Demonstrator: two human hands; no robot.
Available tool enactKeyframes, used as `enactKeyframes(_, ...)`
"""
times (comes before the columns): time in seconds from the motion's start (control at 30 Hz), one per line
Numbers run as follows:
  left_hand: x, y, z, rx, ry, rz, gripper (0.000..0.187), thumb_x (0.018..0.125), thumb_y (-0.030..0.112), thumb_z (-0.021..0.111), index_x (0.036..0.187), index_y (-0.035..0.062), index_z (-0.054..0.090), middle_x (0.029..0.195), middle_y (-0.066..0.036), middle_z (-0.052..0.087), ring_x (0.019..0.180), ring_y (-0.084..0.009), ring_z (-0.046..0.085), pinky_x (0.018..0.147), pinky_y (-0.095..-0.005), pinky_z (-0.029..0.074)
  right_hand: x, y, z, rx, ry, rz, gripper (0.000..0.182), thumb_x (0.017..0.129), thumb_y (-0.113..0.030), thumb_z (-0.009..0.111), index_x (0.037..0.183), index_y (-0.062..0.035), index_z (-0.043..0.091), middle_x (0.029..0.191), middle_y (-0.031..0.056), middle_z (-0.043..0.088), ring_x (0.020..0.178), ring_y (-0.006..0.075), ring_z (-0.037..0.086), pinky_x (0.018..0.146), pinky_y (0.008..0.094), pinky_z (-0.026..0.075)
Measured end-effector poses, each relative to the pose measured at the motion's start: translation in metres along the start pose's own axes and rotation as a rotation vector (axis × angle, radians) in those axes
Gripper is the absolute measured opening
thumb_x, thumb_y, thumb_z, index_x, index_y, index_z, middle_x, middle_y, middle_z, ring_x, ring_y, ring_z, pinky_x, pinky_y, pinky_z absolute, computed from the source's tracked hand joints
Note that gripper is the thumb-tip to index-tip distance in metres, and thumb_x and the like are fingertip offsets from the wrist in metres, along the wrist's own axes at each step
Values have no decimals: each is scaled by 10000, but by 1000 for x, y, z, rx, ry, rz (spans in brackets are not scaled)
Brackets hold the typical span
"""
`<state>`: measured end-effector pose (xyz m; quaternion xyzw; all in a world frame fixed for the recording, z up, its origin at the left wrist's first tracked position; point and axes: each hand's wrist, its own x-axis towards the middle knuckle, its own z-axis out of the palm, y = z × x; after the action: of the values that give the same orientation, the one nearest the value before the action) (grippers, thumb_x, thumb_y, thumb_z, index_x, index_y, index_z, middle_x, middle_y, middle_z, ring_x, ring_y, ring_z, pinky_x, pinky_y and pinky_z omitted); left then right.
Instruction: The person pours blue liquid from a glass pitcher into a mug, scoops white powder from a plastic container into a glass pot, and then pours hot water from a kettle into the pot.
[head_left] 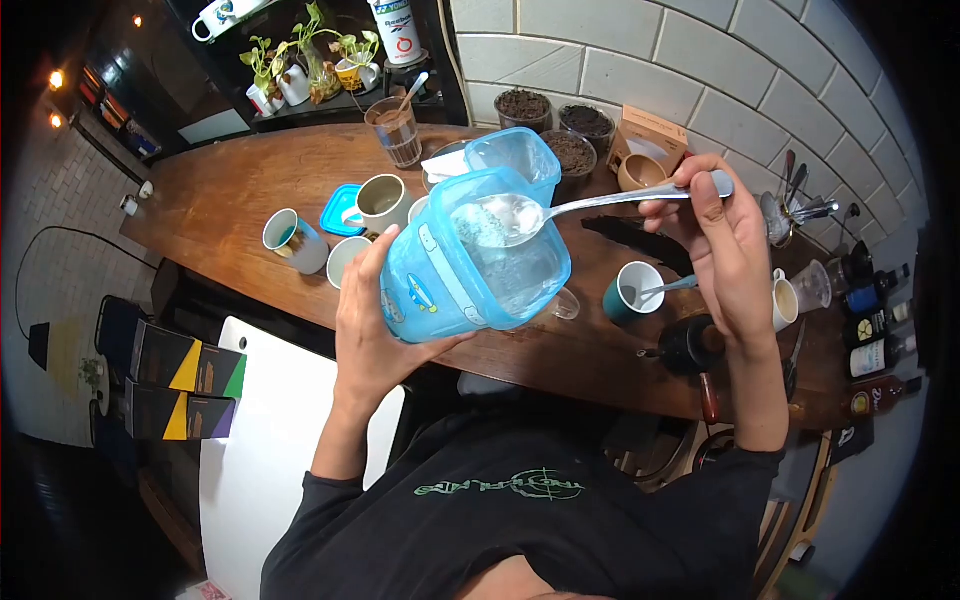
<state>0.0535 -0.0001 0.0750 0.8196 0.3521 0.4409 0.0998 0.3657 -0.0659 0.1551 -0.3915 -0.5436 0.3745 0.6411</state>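
My left hand (pixel 362 325) is wrapped round a blue plastic container (pixel 432 285) with cartoon stickers, tilted so its open mouth faces me. Pale powder (pixel 478 228) shows inside. Between the thumb and fingers of my right hand (pixel 728 235) is the handle of a metal spoon (pixel 630 198). The spoon's bowl overlaps the container's mouth, over the powder. Just behind the container is another translucent blue tub (pixel 520 155). A teal cup (pixel 634 292) with a spoon in it stands on the table below my right hand.
On the wooden table (pixel 220 190) stand a white mug (pixel 296 243), a beige cup (pixel 384 203), a blue lid (pixel 343 210) and a glass of brown powder (pixel 394 135). Cups of dark grounds (pixel 587 122) line the tiled wall. Bottles (pixel 872 355) stand at the right.
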Motion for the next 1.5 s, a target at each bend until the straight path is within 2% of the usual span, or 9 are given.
enactKeyframes(0.33,-43,0,-26,-79,-78,-268,1142,533,315,983,1458,39,372,1336,-202,541,1219,-342,569,1014,-454,479,-7,-13,-25,-83,67,63,273,1076,-299,462,1082,-35,533,905,73,610,857,122,562,845,264,458)
enactKeyframes(0.73,-85,-20,-30,-79,50,-264,1145,548,328,973,1454,27,341,1237,-182,621,1115,-291,661,944,-408,542,-4,33,-6,-531,-20,-29,226,1050,-226,532,1005,-7,555,877,66,651,793,109,632,744,260,510)
enactKeyframes(0.87,-95,-22,-26,-210,20,-352,1107,563,275,961,1447,29,342,1203,-174,646,1087,-271,677,944,-392,544,-9,25,11,-737,-206,-107,56,975,-35,550,1010,8,546,876,135,651,750,215,663,711,291,513)
enactKeyframes(0.9,-97,-22,-24,-310,22,-431,1096,567,263,958,1445,31,344,1195,-173,652,1085,-267,679,947,-389,544,-9,24,13,-781,-253,-174,195,856,123,520,1021,22,538,879,144,628,777,273,665,721,324,527)
enactKeyframes(1.03,-94,-24,-24,-276,3,-366,1085,569,249,957,1440,36,346,1203,-167,647,1084,-261,679,942,-375,547,-15,21,19,-762,-358,-224,350,727,209,516,1027,30,534,896,126,605,814,294,646,701,362,534)
enactKeyframes(1.17,-92,-29,-19,-277,-13,-334,1086,555,236,964,1429,42,349,1240,-151,601,1114,-259,651,966,-391,532,-17,14,19,-841,-371,-416,336,723,198,539,1013,28,547,888,126,614,777,287,629,704,350,528)
enactKeyframes(1.27,-92,-27,-16,-333,-46,-360,1090,551,234,966,1425,46,343,1266,-149,568,1140,-262,624,973,-399,520,-23,5,13,-812,-288,-403,235,799,159,575,993,26,561,885,117,626,761,238,627,694,325,515)
enactKeyframes(1.37,-91,-28,-11,-432,-47,-453,1087,556,235,962,1423,43,335,1278,-154,554,1170,-266,598,975,-399,508,-27,-2,1,-771,-104,-423,47,991,-26,556,993,21,563,895,112,650,792,151,621,682,272,495)
enactKeyframes(1.5,-82,-30,-2,-490,-74,-506,1062,575,231,947,1418,27,334,1288,-167,545,1190,-280,579,997,-401,482,-22,-16,-6,-575,50,-450,200,1066,-188,482,1070,9,519,932,131,649,836,150,611,794,277,494)
